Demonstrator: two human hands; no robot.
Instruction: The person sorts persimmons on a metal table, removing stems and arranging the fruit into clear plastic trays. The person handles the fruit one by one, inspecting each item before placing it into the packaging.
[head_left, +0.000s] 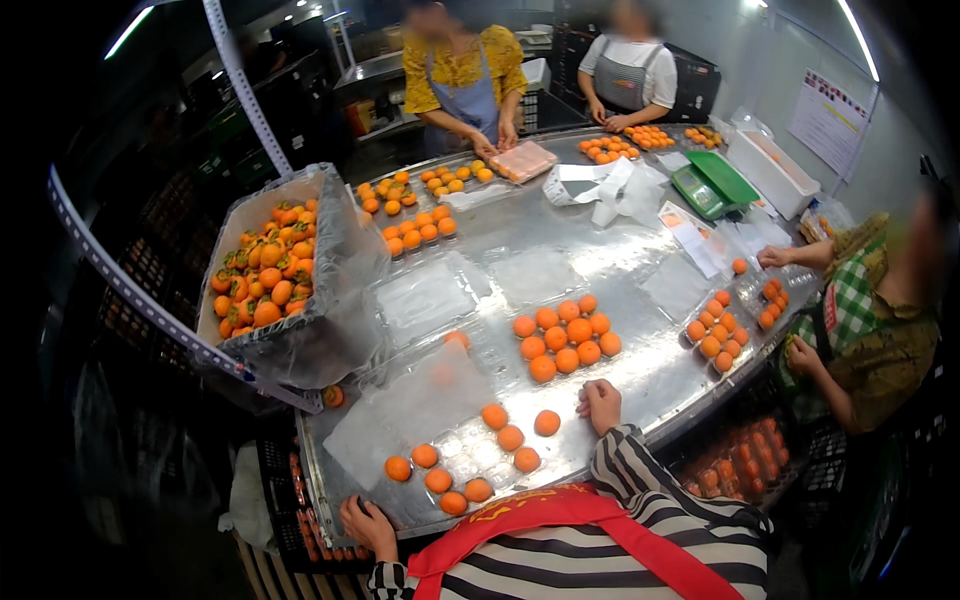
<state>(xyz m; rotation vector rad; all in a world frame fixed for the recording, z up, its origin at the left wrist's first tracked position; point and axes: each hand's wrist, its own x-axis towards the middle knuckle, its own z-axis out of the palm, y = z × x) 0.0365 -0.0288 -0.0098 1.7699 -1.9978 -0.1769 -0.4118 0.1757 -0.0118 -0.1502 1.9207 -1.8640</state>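
Observation:
My left hand [368, 525] rests at the near left edge of the metal table, thumb and fingers apart, holding nothing I can see. My right hand [600, 405] lies on the tabletop, fingers loosely bent and slightly apart, with nothing visible in it. Just left of it sits a loose persimmon [547, 423]. Between my hands is a clear moulded tray [470, 447], partly filled with several persimmons along its edges. A translucent sheet [400, 425] lies to its left. Beyond, a fuller group of persimmons [567, 338] stands in rows.
A lined crate of persimmons [265, 265] stands at the left beside a perforated metal post [245, 90]. Empty clear trays [425, 295] lie mid-table. A green scale [712, 185] is at the far right. A co-worker [860, 320] works at right; two more people stand across the table.

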